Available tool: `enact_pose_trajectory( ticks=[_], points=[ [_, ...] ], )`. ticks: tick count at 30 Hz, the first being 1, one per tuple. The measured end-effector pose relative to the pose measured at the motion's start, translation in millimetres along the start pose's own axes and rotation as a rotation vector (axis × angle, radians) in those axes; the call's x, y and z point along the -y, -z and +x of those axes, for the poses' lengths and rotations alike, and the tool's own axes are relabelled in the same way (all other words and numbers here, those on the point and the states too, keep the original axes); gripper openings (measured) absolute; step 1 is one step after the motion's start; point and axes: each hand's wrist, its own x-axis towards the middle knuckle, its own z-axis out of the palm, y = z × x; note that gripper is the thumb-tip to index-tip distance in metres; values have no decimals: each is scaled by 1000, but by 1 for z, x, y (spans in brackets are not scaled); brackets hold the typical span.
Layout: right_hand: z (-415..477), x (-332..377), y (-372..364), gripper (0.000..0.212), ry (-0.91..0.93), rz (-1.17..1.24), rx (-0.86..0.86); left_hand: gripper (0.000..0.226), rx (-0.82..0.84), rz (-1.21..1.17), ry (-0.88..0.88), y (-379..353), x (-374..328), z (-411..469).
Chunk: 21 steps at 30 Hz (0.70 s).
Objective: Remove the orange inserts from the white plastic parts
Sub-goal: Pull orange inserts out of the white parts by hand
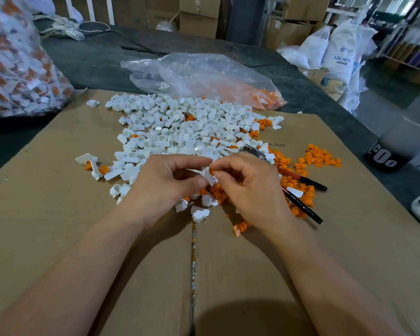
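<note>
The left hand (165, 180) pinched a small white plastic part (209, 176) steady; the right hand (247, 183) pinched its orange insert (212, 172), apparently to pull it free.

A factory storeroom — stacked cardboard boxes (198, 16), resin sacks (342, 52), bagged plastic parts (15, 69).

Bare cardboard (58, 214) is left open left of the white pile (180, 127); right of it, passage is blocked by pliers (301, 179).
</note>
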Motion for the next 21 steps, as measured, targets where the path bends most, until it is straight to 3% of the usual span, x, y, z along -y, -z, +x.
enact_pose_trajectory(
  ticks=[11,21],
  points=[
    [-1,-1,2,40,-119,144,47,28,43,-4,-3,-1,4,1],
    [-1,-3,6,36,-216,232,103,35,109,54,-48,-4,6,2]
  ],
)
